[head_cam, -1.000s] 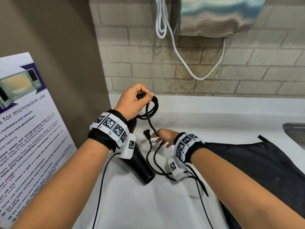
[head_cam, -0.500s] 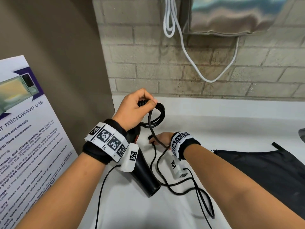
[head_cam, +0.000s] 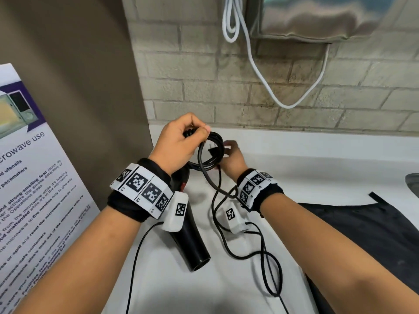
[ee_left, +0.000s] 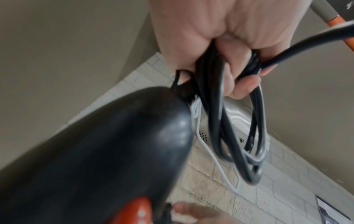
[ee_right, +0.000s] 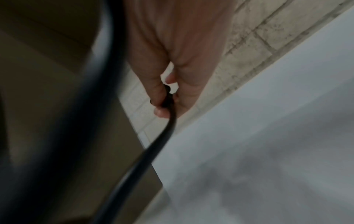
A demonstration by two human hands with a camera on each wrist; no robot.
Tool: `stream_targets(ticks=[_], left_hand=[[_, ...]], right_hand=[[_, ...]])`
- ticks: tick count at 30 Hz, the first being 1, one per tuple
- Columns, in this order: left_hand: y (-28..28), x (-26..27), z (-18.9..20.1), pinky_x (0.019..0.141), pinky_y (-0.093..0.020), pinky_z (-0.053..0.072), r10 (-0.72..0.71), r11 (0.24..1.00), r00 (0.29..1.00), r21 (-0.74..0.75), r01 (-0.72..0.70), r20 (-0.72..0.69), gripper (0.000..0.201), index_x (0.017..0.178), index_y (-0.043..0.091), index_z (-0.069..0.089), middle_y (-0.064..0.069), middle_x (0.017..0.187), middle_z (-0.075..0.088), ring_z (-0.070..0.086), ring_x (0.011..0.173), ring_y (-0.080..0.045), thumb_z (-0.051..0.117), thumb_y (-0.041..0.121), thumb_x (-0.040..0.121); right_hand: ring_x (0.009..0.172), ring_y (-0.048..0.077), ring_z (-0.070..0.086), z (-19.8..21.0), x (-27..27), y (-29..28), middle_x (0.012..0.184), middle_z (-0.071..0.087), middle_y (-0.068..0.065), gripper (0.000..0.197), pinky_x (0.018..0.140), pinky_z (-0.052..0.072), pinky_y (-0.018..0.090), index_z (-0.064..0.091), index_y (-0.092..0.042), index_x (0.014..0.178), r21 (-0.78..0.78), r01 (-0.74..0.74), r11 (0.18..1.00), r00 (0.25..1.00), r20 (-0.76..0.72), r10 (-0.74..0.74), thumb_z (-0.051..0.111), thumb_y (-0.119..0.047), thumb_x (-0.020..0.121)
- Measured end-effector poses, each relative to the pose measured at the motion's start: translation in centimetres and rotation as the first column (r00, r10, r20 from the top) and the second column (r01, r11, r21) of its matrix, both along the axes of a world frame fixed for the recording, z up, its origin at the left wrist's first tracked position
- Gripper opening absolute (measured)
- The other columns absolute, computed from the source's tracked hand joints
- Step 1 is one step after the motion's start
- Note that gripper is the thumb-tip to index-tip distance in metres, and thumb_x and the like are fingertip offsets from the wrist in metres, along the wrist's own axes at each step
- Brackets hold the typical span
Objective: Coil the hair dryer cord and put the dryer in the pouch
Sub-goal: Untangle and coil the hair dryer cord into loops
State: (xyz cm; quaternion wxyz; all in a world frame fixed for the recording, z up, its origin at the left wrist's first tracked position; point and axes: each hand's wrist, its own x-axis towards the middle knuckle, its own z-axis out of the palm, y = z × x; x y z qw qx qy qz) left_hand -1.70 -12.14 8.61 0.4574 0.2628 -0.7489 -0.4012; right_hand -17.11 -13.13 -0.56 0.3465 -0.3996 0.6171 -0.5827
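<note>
White table [head_cam: 317, 168] under a brick wall, head view: left hand [head_cam: 179, 141] raised, fingers curled round a bundle of black cord loops [head_cam: 210, 150], the hair dryer [head_cam: 190, 241] hanging below that wrist with its nozzle toward the table. Right hand [head_cam: 231, 159] just behind the loops, bringing up the plug end. Uncoiled cord slack [head_cam: 238, 252] trails on the table below both wrists, near the thinner wrist-camera leads. Black pouch [head_cam: 374, 234] lies flat, well to the right of the right-hand fingers.

Left wrist view: fingers [ee_left: 243, 84] wrapped tight on several cord loops [ee_left: 226, 128], dryer body [ee_left: 95, 159] close beneath.

Right wrist view: thumb and fingers [ee_right: 157, 91] pinch the cord's plug end [ee_right: 168, 97]; blurred.

Risks, as judged: the slack could snag on the camera leads and knot; adding the last turn means easing the left grip, so loops may spring loose; the dryer's weight could drag the bundle out of shape.
</note>
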Motion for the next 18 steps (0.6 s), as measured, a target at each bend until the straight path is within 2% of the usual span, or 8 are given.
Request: stream_targets(ticks=[2,4,8,10,12,15,16,18], left_hand=[[-0.2,0.0,0.1,0.047,-0.012,0.034,0.041,0.999,0.999,-0.001,-0.041,0.004,0.025,0.068,0.022,0.053,0.007,0.056,0.052,0.041,0.045,0.000,0.057,0.010,0.089],[-0.3,0.0,0.3,0.049,-0.012,0.034,0.088,0.996,0.996,0.002,-0.088,0.007,0.025,0.067,0.023,0.053,0.009,0.060,0.054,0.043,0.047,0.003,0.057,0.012,0.089],[-0.6,-0.3,0.7,0.052,-0.018,0.038,0.183,0.983,0.982,-0.010,-0.183,0.038,0.023,0.068,0.025,0.052,0.010,0.062,0.054,0.045,0.043,0.005,0.056,0.018,0.090],[-0.7,-0.4,0.9,0.054,-0.020,0.039,0.228,0.974,0.973,-0.004,-0.228,0.042,0.024,0.068,0.026,0.051,0.007,0.060,0.051,0.044,0.041,0.004,0.056,0.020,0.090],[-0.7,-0.6,1.0,0.055,-0.022,0.038,0.242,0.970,0.969,0.016,-0.243,0.039,0.023,0.067,0.026,0.051,0.007,0.060,0.050,0.045,0.045,0.001,0.056,0.022,0.090],[-0.2,-1.1,1.0,0.057,-0.023,0.041,0.188,0.982,0.978,0.013,-0.190,0.085,0.023,0.068,0.025,0.052,0.008,0.063,0.052,0.047,0.056,-0.006,0.056,0.021,0.090],[0.0,-1.3,0.9,0.057,-0.023,0.041,0.171,0.985,0.981,0.004,-0.172,0.095,0.023,0.068,0.025,0.052,0.008,0.063,0.052,0.047,0.057,-0.007,0.057,0.020,0.090],[0.2,-1.4,0.8,0.055,-0.022,0.038,0.160,0.987,0.982,-0.008,-0.160,0.098,0.023,0.068,0.024,0.052,0.007,0.061,0.051,0.045,0.055,-0.006,0.057,0.019,0.090]], right_hand=[[0.051,0.013,0.057,2.1,-0.3,1.1,0.086,0.056,0.011,0.041,0.045,0.048,0.019,0.040,0.000,0.119,-0.109,0.043,0.993,0.992,0.120,-0.029,0.049,0.016,0.083],[0.046,0.006,0.059,3.9,-0.6,2.5,0.084,0.058,0.005,0.036,0.047,0.049,0.018,0.045,0.004,0.120,-0.222,0.014,0.975,0.990,0.143,0.019,0.047,0.014,0.086],[0.050,0.005,0.055,5.7,-0.6,5.3,0.093,0.059,0.001,0.033,0.046,0.044,0.021,0.053,-0.018,0.109,-0.372,-0.120,0.921,0.993,-0.028,0.118,0.049,0.007,0.088],[0.055,0.001,0.051,6.0,-0.4,6.3,0.089,0.057,-0.002,0.035,0.049,0.041,0.016,0.057,-0.023,0.103,-0.409,-0.214,0.887,0.976,-0.116,0.182,0.055,0.006,0.084],[0.059,-0.002,0.050,6.0,0.0,6.7,0.084,0.055,-0.004,0.039,0.056,0.039,0.009,0.061,-0.024,0.104,-0.360,-0.302,0.883,0.944,-0.240,0.226,0.062,0.005,0.078],[0.063,0.004,0.052,6.0,1.0,6.7,0.077,0.054,-0.005,0.029,0.060,0.042,0.008,0.065,-0.018,0.093,-0.248,-0.249,0.936,0.893,-0.432,0.123,0.070,0.003,0.074],[0.064,0.009,0.052,6.0,1.3,6.6,0.073,0.055,-0.003,0.024,0.060,0.043,0.012,0.061,-0.018,0.084,-0.253,-0.203,0.946,0.880,-0.471,0.063,0.072,0.001,0.073],[0.059,0.012,0.046,6.1,1.7,6.4,0.066,0.049,-0.002,0.033,0.057,0.040,0.015,0.045,-0.020,0.073,-0.263,-0.100,0.960,0.863,-0.502,-0.048,0.074,-0.005,0.071]])
